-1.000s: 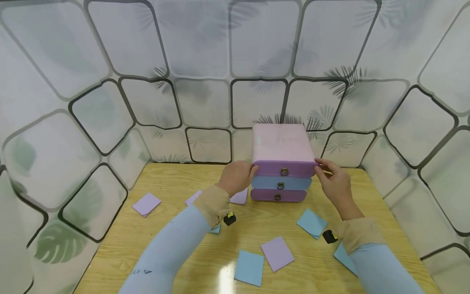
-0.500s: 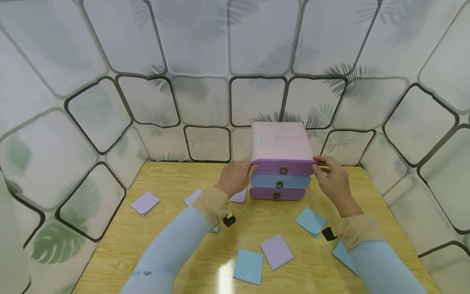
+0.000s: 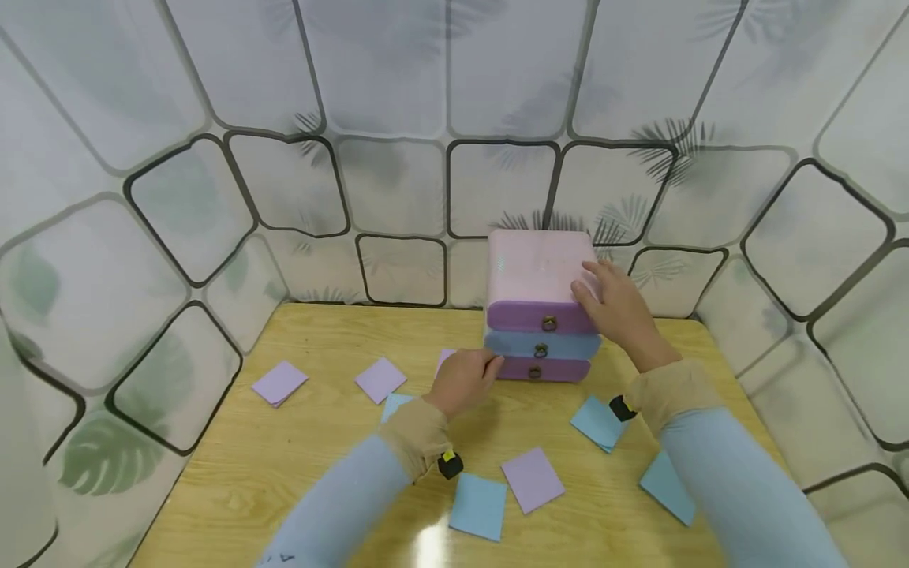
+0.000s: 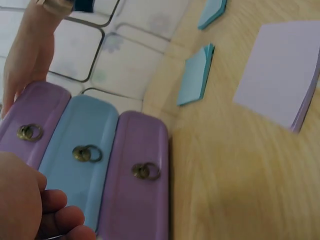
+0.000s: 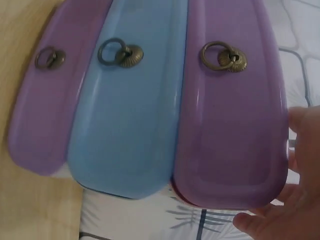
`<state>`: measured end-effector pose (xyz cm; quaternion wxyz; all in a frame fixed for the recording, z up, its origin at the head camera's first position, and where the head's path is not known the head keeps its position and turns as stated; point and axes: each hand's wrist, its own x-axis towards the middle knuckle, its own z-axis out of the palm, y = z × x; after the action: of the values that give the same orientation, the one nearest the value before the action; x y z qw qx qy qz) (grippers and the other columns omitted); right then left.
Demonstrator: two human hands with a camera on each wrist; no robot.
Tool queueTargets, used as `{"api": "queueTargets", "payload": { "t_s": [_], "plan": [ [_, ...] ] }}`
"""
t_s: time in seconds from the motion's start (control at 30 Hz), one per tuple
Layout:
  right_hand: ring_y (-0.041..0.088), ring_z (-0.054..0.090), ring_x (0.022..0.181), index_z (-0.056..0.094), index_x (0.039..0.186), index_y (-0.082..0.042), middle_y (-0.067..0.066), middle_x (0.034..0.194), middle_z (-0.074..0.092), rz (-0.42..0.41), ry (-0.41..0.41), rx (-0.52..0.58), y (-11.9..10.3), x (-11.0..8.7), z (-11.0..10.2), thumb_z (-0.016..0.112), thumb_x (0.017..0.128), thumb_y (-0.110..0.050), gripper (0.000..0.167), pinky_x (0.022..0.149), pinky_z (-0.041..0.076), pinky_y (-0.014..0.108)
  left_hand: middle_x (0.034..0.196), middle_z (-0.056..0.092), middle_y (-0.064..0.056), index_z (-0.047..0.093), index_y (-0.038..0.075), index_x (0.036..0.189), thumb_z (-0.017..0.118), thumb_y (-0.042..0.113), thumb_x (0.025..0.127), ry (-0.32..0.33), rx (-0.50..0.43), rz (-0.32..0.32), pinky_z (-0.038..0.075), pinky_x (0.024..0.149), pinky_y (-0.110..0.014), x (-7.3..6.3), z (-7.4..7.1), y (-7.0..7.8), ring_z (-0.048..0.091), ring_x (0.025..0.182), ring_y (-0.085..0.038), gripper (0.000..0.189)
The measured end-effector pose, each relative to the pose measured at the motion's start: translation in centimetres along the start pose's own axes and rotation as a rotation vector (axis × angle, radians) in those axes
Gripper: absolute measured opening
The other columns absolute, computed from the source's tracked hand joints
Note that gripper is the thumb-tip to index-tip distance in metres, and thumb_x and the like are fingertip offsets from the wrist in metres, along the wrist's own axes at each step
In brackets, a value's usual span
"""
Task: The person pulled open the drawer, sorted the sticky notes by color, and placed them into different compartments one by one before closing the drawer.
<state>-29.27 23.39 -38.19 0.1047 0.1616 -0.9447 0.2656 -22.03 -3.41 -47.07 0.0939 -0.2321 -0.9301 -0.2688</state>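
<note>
A small chest of drawers has a pink top (image 3: 536, 264). Its fronts are a purple upper drawer (image 3: 521, 315), a blue middle drawer (image 3: 514, 344) and a purple bottom drawer (image 4: 135, 205), each with a brass ring pull. All three fronts sit flush in the stack. My left hand (image 3: 465, 383) is at the chest's lower left corner, its fingers curled and overlapping the blue and lower purple fronts; I cannot tell if they grip an edge. My right hand (image 3: 621, 312) lies over the right side of the pink top, fingers extended, beside the upper drawer's edge.
Around the chest on the wooden table (image 3: 305, 465) lie small paper pads: lilac ones (image 3: 280, 383) to the left, a lilac one (image 3: 533, 480) and a blue one (image 3: 478, 507) in front, blue ones (image 3: 598, 422) at right. A patterned wall (image 3: 398, 189) stands behind.
My left hand has dropped from the upper drawer's left edge to the lower left corner. My right hand has let go of the upper drawer's right edge and moved up onto the pink top.
</note>
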Motion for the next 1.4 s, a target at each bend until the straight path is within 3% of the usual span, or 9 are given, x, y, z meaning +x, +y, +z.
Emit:
{"api": "queueTargets", "payload": {
  "t_s": [0.13,0.27,0.37,0.53,0.7,0.9,0.97,1.17,1.4],
  "plan": [
    [0.044,0.022,0.139,0.041,0.144,-0.001,0.026,0.15,0.03,-0.086,-0.094,-0.073,-0.3,1.1,-0.3,0.042,0.1,-0.046,0.062,0.11,0.017,0.06,0.054,0.042,0.005,0.048,0.016,0.064,0.048,0.027,0.102,-0.017,-0.067,-0.031,0.033,0.048,-0.022,-0.4,1.3,0.7,0.037,0.046,-0.007,0.04],
    [0.045,0.024,0.138,0.044,0.14,0.002,0.028,0.148,0.032,-0.142,-0.098,-0.083,0.0,1.6,0.0,0.043,0.101,-0.042,0.059,0.11,0.017,0.059,0.058,0.044,0.005,0.052,0.016,0.07,0.047,0.028,0.103,-0.032,-0.151,-0.076,0.035,0.051,-0.022,-0.5,2.8,1.4,0.039,0.049,-0.007,0.035],
    [0.044,0.023,0.139,0.045,0.14,0.001,0.027,0.149,0.032,-0.14,-0.08,-0.065,0.4,1.6,0.4,0.044,0.101,-0.041,0.058,0.111,0.017,0.058,0.061,0.048,0.007,0.057,0.017,0.076,0.048,0.029,0.102,-0.032,-0.208,-0.111,0.036,0.052,-0.021,-0.5,3.8,1.7,0.042,0.052,-0.006,0.03],
    [0.042,0.022,0.139,0.044,0.141,-0.001,0.024,0.15,0.031,-0.134,-0.072,-0.064,0.7,1.8,1.0,0.043,0.101,-0.041,0.057,0.111,0.017,0.058,0.064,0.054,0.007,0.063,0.015,0.08,0.055,0.024,0.099,0.035,-0.291,-0.161,0.039,0.05,-0.021,-0.2,5.1,1.9,0.046,0.053,-0.006,0.022],
    [0.04,0.024,0.139,0.046,0.141,-0.006,0.02,0.151,0.032,-0.108,-0.07,-0.094,0.8,2.0,1.5,0.044,0.1,-0.043,0.055,0.111,0.019,0.056,0.065,0.056,0.006,0.065,0.012,0.08,0.059,0.021,0.096,0.128,-0.304,-0.181,0.039,0.051,-0.021,0.6,6.3,2.2,0.046,0.053,-0.005,0.02],
    [0.04,0.027,0.138,0.048,0.14,-0.008,0.017,0.15,0.034,-0.093,-0.053,-0.116,1.1,2.0,1.9,0.044,0.099,-0.043,0.054,0.111,0.02,0.055,0.077,0.068,-0.001,0.072,0.005,0.091,0.063,0.019,0.093,0.191,-0.393,-0.251,0.048,0.061,-0.022,1.9,7.3,3.0,0.059,0.066,-0.008,0.017],
    [0.041,0.028,0.137,0.049,0.139,-0.008,0.018,0.15,0.035,-0.098,-0.037,-0.12,1.1,2.0,1.9,0.043,0.099,-0.043,0.053,0.11,0.021,0.055,0.08,0.069,-0.002,0.073,0.005,0.094,0.065,0.02,0.092,0.209,-0.393,-0.278,0.049,0.063,-0.023,2.2,7.6,3.3,0.062,0.07,-0.01,0.018],
    [0.043,0.03,0.135,0.05,0.137,-0.008,0.019,0.148,0.037,-0.104,-0.01,-0.116,1.0,1.8,1.8,0.044,0.099,-0.042,0.052,0.109,0.023,0.056,0.083,0.071,-0.005,0.069,0.008,0.101,0.07,0.026,0.088,0.31,-0.269,-0.333,0.051,0.067,-0.033,2.6,7.9,4.3,0.067,0.074,-0.02,0.022],
    [0.04,0.03,0.136,0.051,0.137,-0.01,0.017,0.148,0.038,-0.087,0.0,-0.123,0.9,1.6,1.8,0.045,0.098,-0.045,0.053,0.11,0.023,0.054,0.089,0.073,-0.005,0.072,0.009,0.103,0.071,0.029,0.087,0.318,-0.245,-0.403,0.053,0.069,-0.039,2.9,7.6,5.3,0.069,0.08,-0.024,0.025]
  ]
}}
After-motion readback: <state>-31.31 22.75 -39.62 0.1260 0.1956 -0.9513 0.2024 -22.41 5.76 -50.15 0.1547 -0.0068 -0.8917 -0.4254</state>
